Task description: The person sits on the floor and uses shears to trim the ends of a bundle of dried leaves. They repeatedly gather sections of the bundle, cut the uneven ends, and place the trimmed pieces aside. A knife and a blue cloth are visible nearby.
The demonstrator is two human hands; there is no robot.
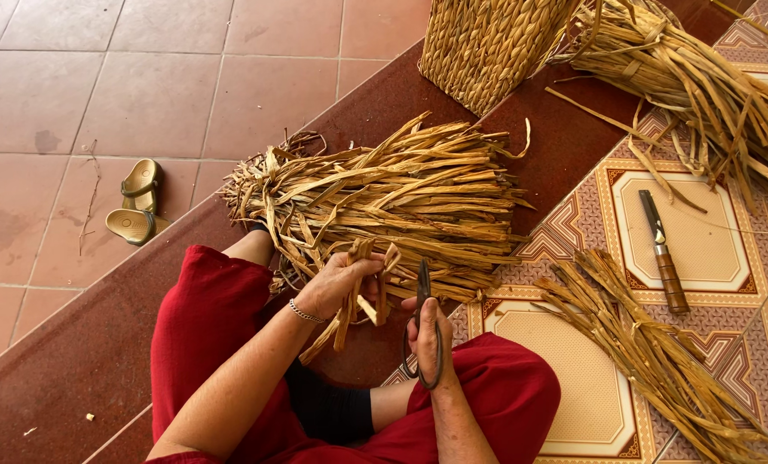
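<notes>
Left hand (336,283) clamps a few dried strips (362,292) at 12 o'clock of the lap, right hand (427,331) closed on scissors (422,331), blades up; keep strips taut, cut square near the fingers

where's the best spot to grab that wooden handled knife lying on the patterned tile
Grip the wooden-handled knife by its brown wooden handle, the lower end nearer the person. It lies flat and alone on the patterned tile floor, dark blade pointing away toward the upper left, so coming down from above onto the handle probably keeps fingers off the blade.
</notes>
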